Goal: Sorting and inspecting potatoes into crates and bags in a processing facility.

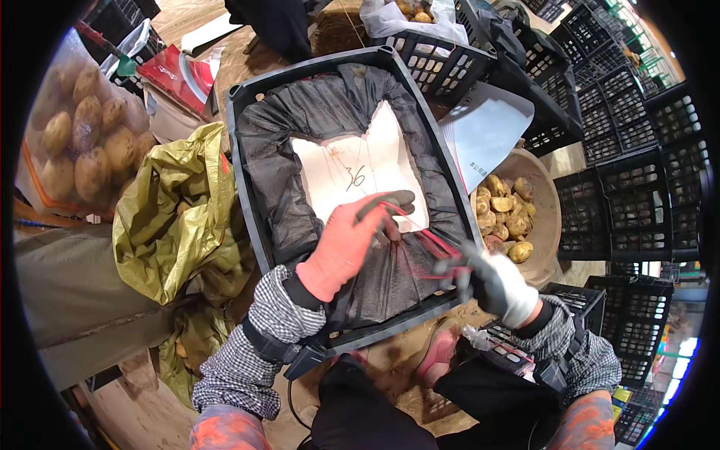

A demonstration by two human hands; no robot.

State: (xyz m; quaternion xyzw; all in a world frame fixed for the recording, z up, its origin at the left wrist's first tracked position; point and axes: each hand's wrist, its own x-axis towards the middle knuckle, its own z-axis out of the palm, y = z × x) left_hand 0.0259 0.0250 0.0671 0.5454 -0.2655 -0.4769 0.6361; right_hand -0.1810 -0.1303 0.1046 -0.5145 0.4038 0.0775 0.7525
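Observation:
A black plastic crate (243, 185) stands before me, lined with gathered black mesh cloth (270, 157). On the cloth lies a pale sheet of card or paper (332, 180) with a handwritten number and thin reddish threads across it. Over its lower part is my left hand (351, 233), in an orange glove with dark fingers, pinching a loop of red string (433, 244). The string stretches to my right hand (489, 281), in a white and dark glove, above the crate's lower right side. Motion blurs the right fingers, but the string runs into them.
A clear bag of potatoes (93, 146) and a yellow-green woven sack (169, 208) are at left. To the right, a round basin (548, 225) holds whole and cut potatoes beside a white printed sheet (489, 129). Black crates (613, 208) are stacked farther right. A person's dark-clothed leg (275, 28) is beyond the crate.

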